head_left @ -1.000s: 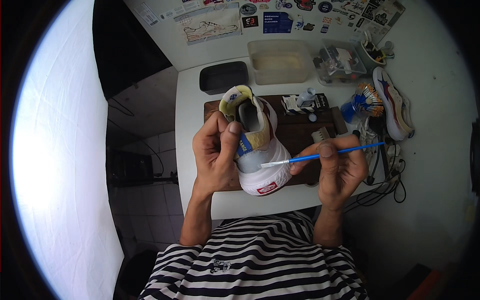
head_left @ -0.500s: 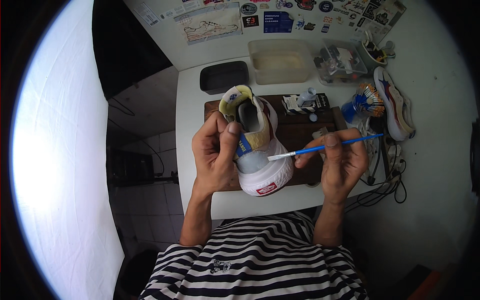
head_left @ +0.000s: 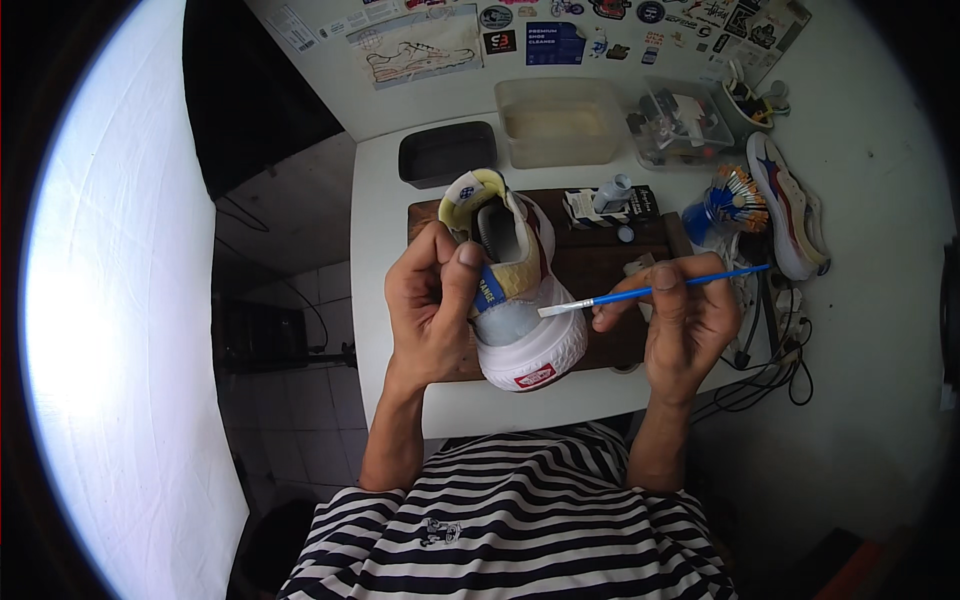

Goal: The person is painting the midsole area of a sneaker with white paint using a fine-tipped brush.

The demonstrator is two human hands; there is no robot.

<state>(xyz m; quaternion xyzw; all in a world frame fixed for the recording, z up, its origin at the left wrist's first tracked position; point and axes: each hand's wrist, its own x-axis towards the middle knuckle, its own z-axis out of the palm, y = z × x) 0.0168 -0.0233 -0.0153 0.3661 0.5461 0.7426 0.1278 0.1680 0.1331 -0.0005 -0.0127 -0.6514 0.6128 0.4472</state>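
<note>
My left hand (head_left: 432,300) is closed on the side of a sneaker (head_left: 530,355), thumb outside, holding it tilted with its white heel sole toward me. The sneaker has a yellow lining, a blue patch and a pale grey area above the sole. Between the thumb and fingers of my right hand (head_left: 680,315) is a thin blue paintbrush (head_left: 640,294). Its flat pale tip lies at the grey area, by the upper edge of the sole. A small open bottle (head_left: 612,194) of greyish liquid stands beyond the sneaker, with a round cap (head_left: 626,234) nearby.
A dark wooden board (head_left: 600,262) lies under my hands on the white table (head_left: 400,408). Behind it are a black tray (head_left: 448,153), a clear tub (head_left: 558,122) and a bin of small items (head_left: 682,125). At right are a brush-filled cup (head_left: 722,212), another sneaker (head_left: 786,205) and cables (head_left: 780,370).
The brush tip and my right hand have shifted very slightly to the right. My left hand and the sneaker stay almost in place.
</note>
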